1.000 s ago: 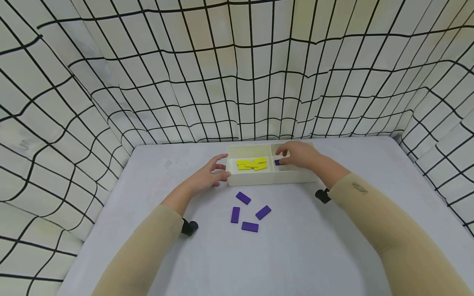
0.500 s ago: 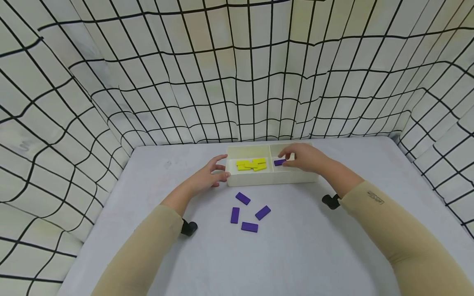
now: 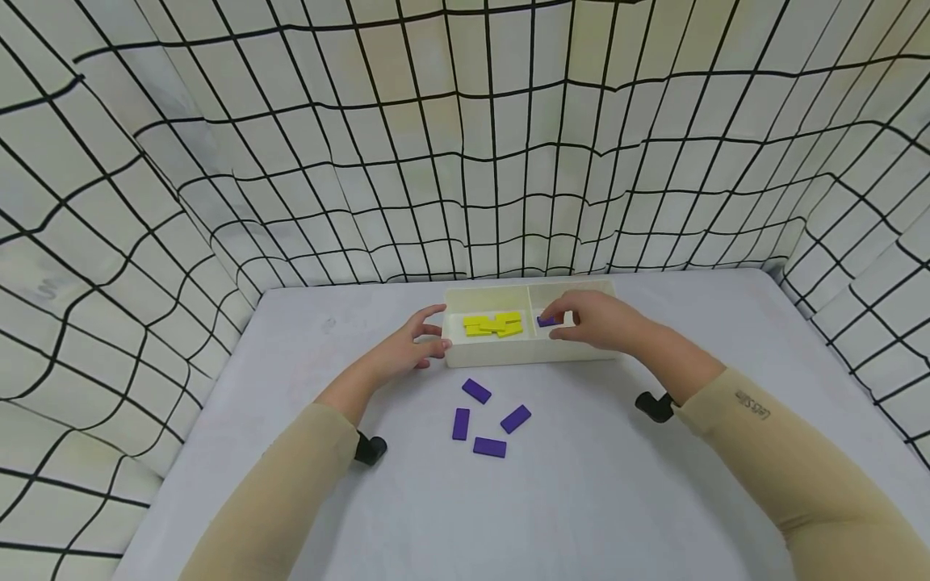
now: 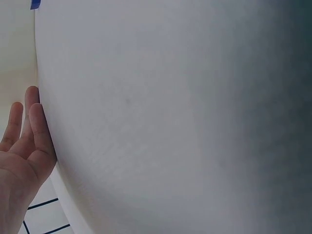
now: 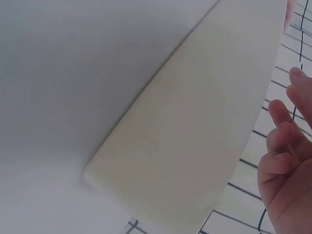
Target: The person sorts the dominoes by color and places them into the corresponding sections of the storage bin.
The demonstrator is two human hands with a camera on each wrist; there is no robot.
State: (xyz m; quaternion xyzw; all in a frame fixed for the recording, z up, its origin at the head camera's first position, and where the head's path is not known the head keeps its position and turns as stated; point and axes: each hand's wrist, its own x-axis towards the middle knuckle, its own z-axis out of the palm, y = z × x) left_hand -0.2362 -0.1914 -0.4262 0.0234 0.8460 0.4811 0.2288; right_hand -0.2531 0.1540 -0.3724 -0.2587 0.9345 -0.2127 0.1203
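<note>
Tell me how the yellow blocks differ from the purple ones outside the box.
The yellow blocks overlap in a pile; the four purple blocks lie apart. The yellow ones are inside the box, the purple ones on the table. Both are flat and oblong.

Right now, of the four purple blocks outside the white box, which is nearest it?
The purple block at the group's far end, just in front of the white box; the other three blocks lie farther from that box.

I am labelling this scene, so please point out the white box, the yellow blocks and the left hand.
White box [image 3: 523,353], head view: its front wall.
Yellow blocks [image 3: 494,326], head view: middle of the cluster.
Left hand [image 3: 402,350], head view: back of the hand.
</note>
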